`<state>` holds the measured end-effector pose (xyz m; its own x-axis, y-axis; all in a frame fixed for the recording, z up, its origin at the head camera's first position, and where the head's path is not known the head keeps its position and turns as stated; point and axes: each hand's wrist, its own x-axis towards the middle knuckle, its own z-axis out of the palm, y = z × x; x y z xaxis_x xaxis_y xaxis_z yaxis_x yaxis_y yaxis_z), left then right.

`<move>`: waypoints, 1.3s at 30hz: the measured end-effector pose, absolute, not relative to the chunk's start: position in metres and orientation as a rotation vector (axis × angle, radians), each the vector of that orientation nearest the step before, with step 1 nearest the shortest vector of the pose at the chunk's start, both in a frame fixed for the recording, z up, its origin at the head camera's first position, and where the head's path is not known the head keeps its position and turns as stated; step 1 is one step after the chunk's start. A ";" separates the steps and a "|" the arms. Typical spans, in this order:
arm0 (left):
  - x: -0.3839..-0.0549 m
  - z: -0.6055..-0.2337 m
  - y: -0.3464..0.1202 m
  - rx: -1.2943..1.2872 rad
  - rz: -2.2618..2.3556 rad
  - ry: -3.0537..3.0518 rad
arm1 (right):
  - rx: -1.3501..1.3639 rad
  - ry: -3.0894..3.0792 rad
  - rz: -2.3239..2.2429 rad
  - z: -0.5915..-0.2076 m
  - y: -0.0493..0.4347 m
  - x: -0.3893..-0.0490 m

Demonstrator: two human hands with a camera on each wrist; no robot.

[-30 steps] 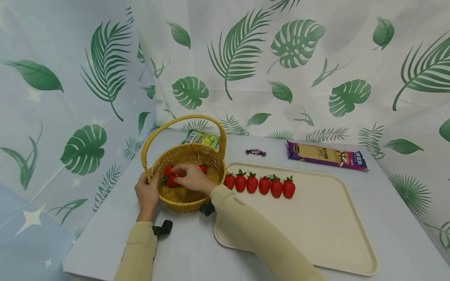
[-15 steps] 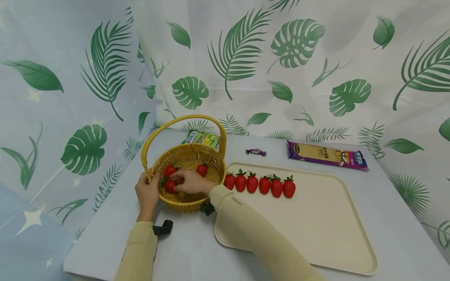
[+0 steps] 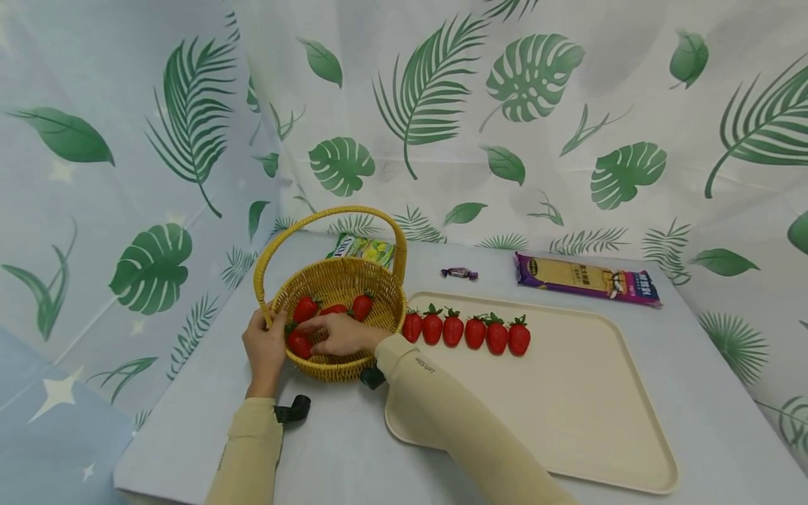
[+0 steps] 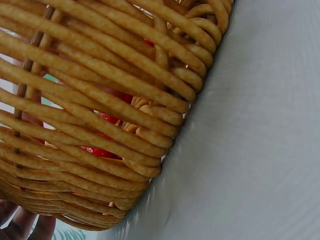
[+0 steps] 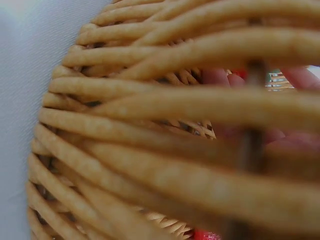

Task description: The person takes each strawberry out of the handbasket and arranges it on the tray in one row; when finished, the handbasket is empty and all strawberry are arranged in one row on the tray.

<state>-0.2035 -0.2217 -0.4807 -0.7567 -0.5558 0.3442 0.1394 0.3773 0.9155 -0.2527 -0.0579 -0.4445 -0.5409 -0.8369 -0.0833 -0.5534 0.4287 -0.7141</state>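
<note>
The right hand (image 3: 339,334) is pinching a strawberry (image 3: 299,344) and shifting it nearer the basket's (image 3: 344,367) front, apparently spacing the strawberries out; the left hand (image 3: 264,349) is gripping the basket.

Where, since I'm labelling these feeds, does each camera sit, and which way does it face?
Head: on the head, facing forward and down at the basket and tray; left hand, right hand and sleeves show.
Left wrist: on that wrist, facing the basket's side; fingers show at lower left.
Right wrist: on that wrist, facing the basket close up; blurred fingers show through gaps.
Both wrist views share the basket.
</note>
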 end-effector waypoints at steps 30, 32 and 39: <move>-0.203 -0.479 -0.221 0.353 -1.399 -1.989 | -1.224 2.139 -0.885 -0.448 -0.059 -0.253; -0.203 -0.480 -0.221 0.351 -1.397 -1.989 | -1.218 2.129 -0.910 -0.448 -0.059 -0.254; -0.204 -0.480 -0.221 0.351 -1.410 -1.987 | -1.212 2.114 -0.939 -0.446 -0.058 -0.251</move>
